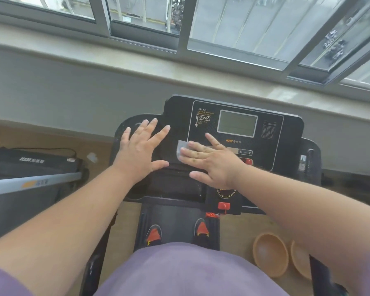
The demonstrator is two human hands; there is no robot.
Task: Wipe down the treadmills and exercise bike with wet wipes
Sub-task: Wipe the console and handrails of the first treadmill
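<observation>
I stand on a black treadmill, its console (286,129) in front of me below the window. My right hand (212,159) lies flat with straight fingers on a pale wet wipe (182,146), pressing it onto the console's lower left panel beside the grey display (237,123). Only the wipe's left edge shows past my fingers. My left hand (140,150) rests open with spread fingers on the console's left wing, a little apart from the wipe.
A second treadmill (30,167) stands folded at the left on the wooden floor. Two orange bowls (270,253) sit on the floor at the lower right. A red safety key (223,206) hangs below the console. My shoes are on the belt (175,218).
</observation>
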